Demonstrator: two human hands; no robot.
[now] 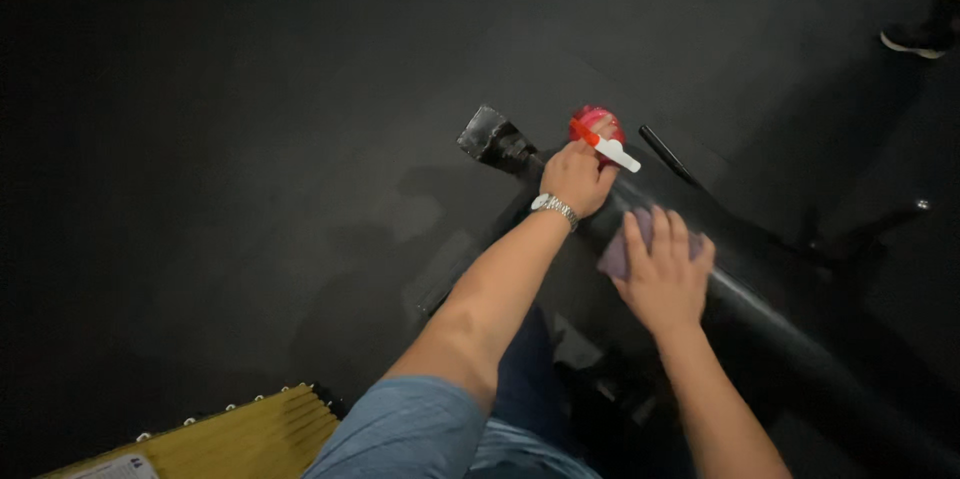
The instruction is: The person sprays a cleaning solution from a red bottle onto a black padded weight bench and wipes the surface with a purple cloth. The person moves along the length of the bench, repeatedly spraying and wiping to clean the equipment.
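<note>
The left hand (577, 177) clenched a red plastic spray bottle with a white trigger (600, 136). The right hand (662, 274) lay flat, grip released, pressing a purple cloth (622, 249) against the thick black metal bar (770, 314).

The right hand (662, 279) lies on a cloth (622, 251) atop the sloping bar (760, 314). At ten o'clock from it, just beside, the left hand (577, 176) grips a spray bottle (598, 131). The ribbed box (255, 429) sits at seven o'clock, well apart; someone's shoes (915, 39) at two o'clock.
</note>
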